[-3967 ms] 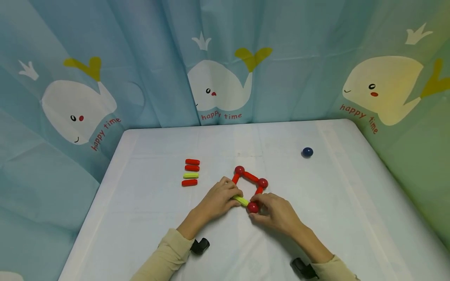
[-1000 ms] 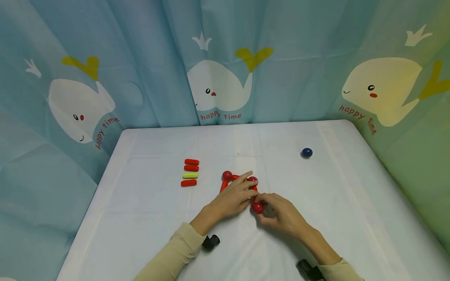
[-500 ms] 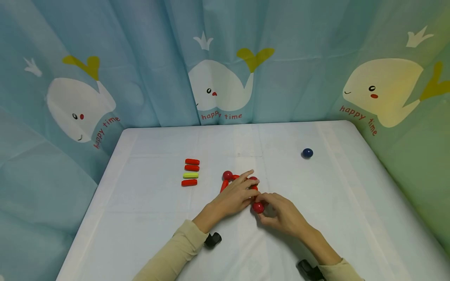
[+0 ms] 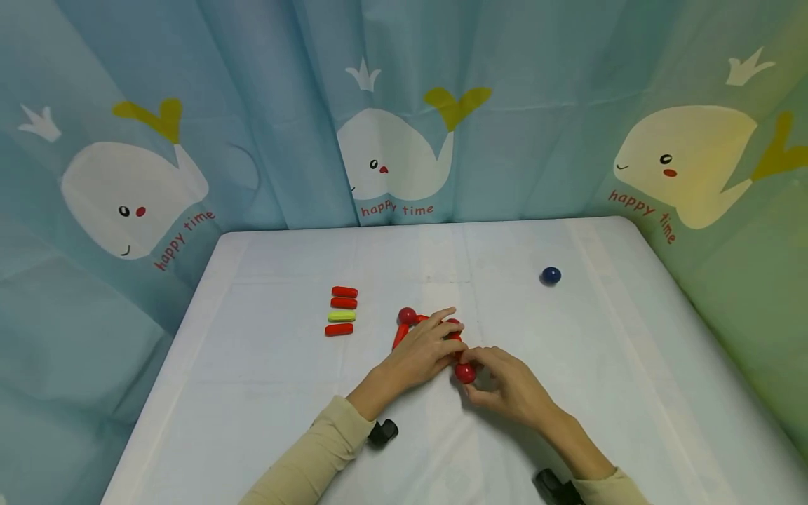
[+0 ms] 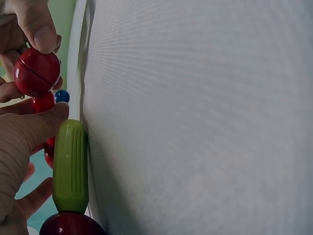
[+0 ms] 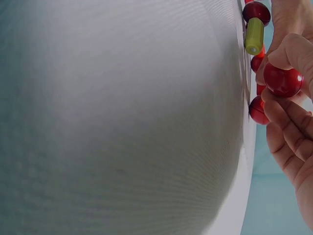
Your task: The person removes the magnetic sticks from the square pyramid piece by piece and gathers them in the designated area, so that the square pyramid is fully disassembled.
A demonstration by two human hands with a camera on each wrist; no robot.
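My right hand [image 4: 499, 382] pinches a red ball [image 4: 465, 372] between thumb and fingers. My left hand [image 4: 410, 359] reaches across a figure of balls and rods and pinches the red rod [image 5: 44, 102] joined to that ball. A yellow-green rod [image 5: 71, 166] sits on a darker red ball [image 5: 73, 225]. Its other end is free, close to my left thumb, as the right wrist view also shows. In the head view another red ball [image 4: 407, 316] joins two red rods at the far left corner. My left hand hides the yellow-green rod there and partly covers a further red ball [image 4: 452, 324].
Left of the figure, red rods [image 4: 339, 329] and a yellow-green one [image 4: 341, 317] lie in a row on the white table [image 4: 265, 393]. A dark blue ball [image 4: 551, 275] rests at the back right. A whale-print curtain [image 4: 536, 161] hangs behind the table.
Since four seconds ago, my left hand has left the yellow-green rod and moved right to the red rod. The yellow-green rod's end has parted from the near ball. Little has moved in the last second.
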